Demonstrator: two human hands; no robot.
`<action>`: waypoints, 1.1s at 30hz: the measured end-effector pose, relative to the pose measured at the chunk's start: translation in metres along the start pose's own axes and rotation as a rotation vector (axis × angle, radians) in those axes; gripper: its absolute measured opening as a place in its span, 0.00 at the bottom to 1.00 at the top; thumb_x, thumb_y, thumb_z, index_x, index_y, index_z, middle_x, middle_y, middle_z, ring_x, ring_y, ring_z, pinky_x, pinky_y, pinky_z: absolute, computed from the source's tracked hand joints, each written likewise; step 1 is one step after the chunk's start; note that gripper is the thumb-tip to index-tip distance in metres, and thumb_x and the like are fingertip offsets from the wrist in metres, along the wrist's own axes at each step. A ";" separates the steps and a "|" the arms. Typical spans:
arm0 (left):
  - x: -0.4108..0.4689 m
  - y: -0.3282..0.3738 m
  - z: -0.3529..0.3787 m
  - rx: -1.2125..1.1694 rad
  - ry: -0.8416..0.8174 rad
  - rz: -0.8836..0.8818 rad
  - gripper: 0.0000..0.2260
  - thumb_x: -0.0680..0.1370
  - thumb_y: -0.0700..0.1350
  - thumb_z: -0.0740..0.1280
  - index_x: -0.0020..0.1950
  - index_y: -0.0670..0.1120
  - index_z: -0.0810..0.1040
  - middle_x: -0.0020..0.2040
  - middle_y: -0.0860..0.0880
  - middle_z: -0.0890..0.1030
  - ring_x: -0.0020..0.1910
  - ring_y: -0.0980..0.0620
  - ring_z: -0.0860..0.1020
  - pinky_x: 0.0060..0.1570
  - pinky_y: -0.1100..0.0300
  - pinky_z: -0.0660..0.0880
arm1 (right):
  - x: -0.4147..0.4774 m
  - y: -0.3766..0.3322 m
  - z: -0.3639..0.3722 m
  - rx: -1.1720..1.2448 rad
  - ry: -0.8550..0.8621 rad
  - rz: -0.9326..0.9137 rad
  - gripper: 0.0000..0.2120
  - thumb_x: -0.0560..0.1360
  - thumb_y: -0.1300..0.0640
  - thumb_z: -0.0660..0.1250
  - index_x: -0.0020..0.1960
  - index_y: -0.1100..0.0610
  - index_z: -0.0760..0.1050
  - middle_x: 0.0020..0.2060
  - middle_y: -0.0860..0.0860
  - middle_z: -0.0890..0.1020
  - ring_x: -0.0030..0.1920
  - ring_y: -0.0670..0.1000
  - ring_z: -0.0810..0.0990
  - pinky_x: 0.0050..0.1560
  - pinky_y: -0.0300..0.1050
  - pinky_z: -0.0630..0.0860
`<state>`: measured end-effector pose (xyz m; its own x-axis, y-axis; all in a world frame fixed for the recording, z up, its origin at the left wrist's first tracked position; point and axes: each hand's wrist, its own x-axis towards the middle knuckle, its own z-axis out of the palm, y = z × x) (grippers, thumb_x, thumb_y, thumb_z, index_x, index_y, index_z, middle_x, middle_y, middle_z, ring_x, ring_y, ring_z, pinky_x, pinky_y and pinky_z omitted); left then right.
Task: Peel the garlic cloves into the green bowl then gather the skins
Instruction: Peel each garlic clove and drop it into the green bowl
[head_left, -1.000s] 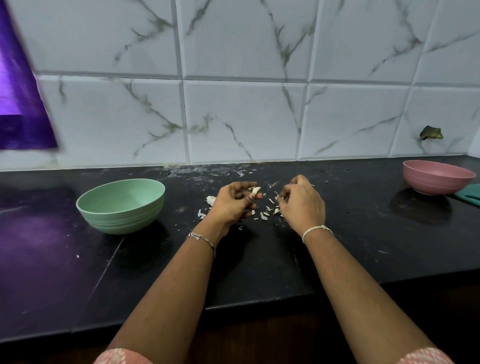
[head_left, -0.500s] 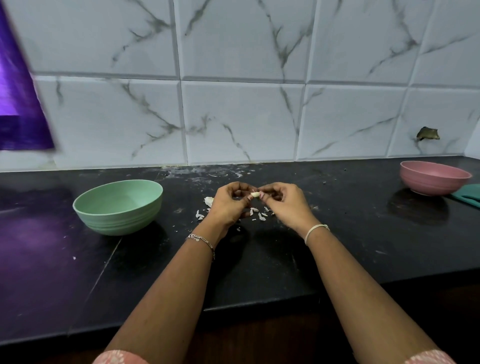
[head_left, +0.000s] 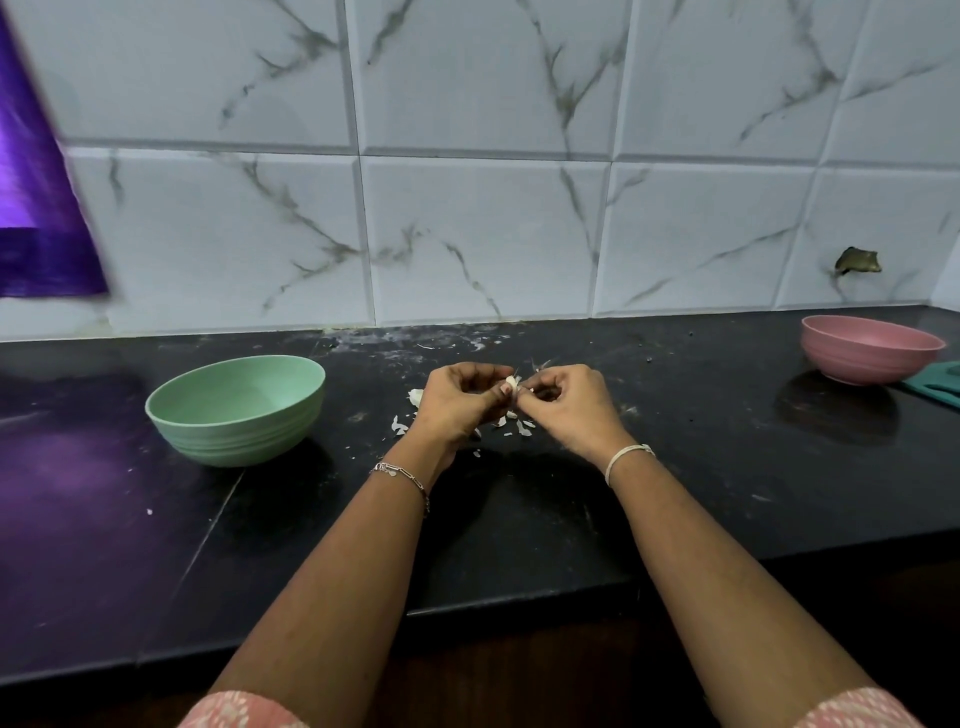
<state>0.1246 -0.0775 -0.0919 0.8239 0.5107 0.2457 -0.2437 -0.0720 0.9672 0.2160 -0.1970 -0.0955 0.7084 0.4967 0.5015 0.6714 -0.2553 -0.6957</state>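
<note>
A small white garlic clove (head_left: 512, 383) sits between both hands over the middle of the black counter. My left hand (head_left: 460, 408) pinches it with curled fingers and thumb. My right hand (head_left: 569, 410) meets it from the right, fingertips pinching at the clove's skin. Thin white garlic skins (head_left: 402, 427) lie scattered on the counter under and beside the hands, partly hidden by them. The green bowl (head_left: 236, 410) stands to the left of the hands, and I see nothing inside it.
A pink bowl (head_left: 870, 349) stands at the far right, with a teal cloth (head_left: 937, 382) beside it. The tiled wall rises behind the counter. The counter's front edge (head_left: 519, 605) runs under my forearms. A purple sheet (head_left: 31, 208) hangs at the left.
My right hand has moved left from the counter to join the left hand at the clove. Both hands now work on it together.
</note>
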 end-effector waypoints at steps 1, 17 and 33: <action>0.000 0.000 0.000 -0.012 0.001 -0.002 0.07 0.75 0.32 0.69 0.52 0.38 0.80 0.41 0.43 0.82 0.36 0.55 0.82 0.40 0.65 0.80 | 0.000 0.000 0.000 0.001 0.002 -0.003 0.03 0.69 0.53 0.72 0.38 0.52 0.84 0.31 0.47 0.85 0.35 0.44 0.83 0.43 0.50 0.82; 0.002 0.001 0.003 -0.089 0.085 -0.074 0.06 0.75 0.32 0.68 0.45 0.41 0.83 0.40 0.41 0.83 0.41 0.47 0.82 0.50 0.56 0.80 | 0.002 0.002 0.003 0.046 0.017 -0.028 0.03 0.70 0.58 0.75 0.42 0.53 0.82 0.32 0.49 0.82 0.30 0.43 0.75 0.34 0.34 0.73; 0.005 -0.002 0.004 0.364 0.223 0.065 0.04 0.77 0.42 0.70 0.42 0.45 0.81 0.37 0.43 0.84 0.36 0.46 0.84 0.43 0.46 0.82 | -0.001 -0.001 0.004 0.105 0.004 -0.090 0.12 0.71 0.64 0.72 0.52 0.52 0.81 0.38 0.48 0.83 0.39 0.47 0.81 0.44 0.38 0.80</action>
<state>0.1316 -0.0785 -0.0922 0.6724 0.6649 0.3253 -0.0621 -0.3873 0.9199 0.2133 -0.1940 -0.0972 0.6475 0.5102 0.5661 0.7059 -0.1215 -0.6978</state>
